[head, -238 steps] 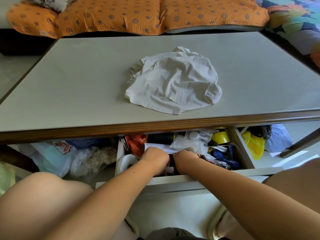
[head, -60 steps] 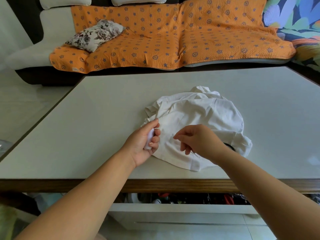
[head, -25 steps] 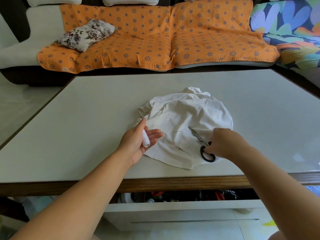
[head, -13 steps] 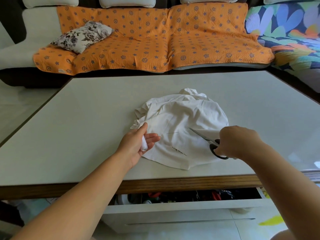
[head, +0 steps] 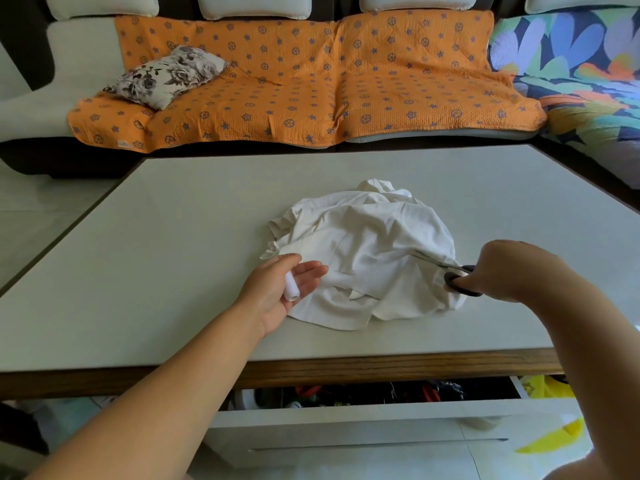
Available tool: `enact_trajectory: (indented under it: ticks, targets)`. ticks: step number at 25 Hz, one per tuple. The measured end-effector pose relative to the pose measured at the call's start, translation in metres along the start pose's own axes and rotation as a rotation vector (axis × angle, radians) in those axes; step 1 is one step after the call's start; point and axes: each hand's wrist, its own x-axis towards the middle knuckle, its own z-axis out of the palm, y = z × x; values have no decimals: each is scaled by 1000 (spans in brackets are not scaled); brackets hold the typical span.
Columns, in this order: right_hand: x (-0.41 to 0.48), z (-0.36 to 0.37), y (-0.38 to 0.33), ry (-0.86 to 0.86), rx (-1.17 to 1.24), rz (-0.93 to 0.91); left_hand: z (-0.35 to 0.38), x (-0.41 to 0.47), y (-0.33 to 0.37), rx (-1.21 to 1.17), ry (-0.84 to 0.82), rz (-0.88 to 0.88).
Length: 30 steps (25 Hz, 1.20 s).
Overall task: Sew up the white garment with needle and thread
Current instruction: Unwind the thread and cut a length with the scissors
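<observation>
Looking down, my right hand (head: 512,268) now grips the black scissors (head: 453,271). A moment ago they lay on the white garment (head: 374,244), which sits crumpled in the middle of the table (head: 173,254). My left hand (head: 273,296) still pinches the thread spool (head: 292,289) under its thumb. I think cutting thread comes next.

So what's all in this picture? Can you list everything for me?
garment: one, white, crumpled mid-table
thread spool: one, white, in the left hand
scissors: one pair, black handles, over the garment's right edge
needle: apparently one, thin, lying on the garment
table: one, pale top with a wooden edge
drawer: one, white, open under the table, cluttered
sofa cover: one, orange with blue motifs, behind the table
pillow: one, floral grey, on the sofa's left
left hand: holds the spool
right hand: grips the scissors
</observation>
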Motion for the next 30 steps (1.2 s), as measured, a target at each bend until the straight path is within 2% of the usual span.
enact_trajectory:
  ticks: [2, 6, 8, 10, 13, 16, 19, 23, 30]
  targets:
    - [0, -3, -2, -38, 91, -26, 0, -2, 2, -61, -30, -6]
    - [-13, -17, 0, -331, 21, -60, -3, -3, 6, -104, -41, -4]
    - [-21, -27, 5, -420, 57, -107, -4, -2, 7, -101, -40, -4]
    - [-28, -33, 2, -456, 176, -236, -5, -2, 7, -96, -43, -4]
    - [-34, -19, -29, -503, 536, -402, -4, -1, 7, -116, -49, -4]
    - [-35, 12, -63, -657, 807, -448, 0, -2, 7, -138, -62, -10]
    - [-33, 31, -78, -780, 891, -429, 2, -2, 6, -168, -59, -7]
    - [-33, 42, -89, -860, 939, -433, -1, -4, 8, -208, -53, -9]
    - [-34, 49, -101, -868, 1001, -423, -4, -3, 9, -284, -40, -25]
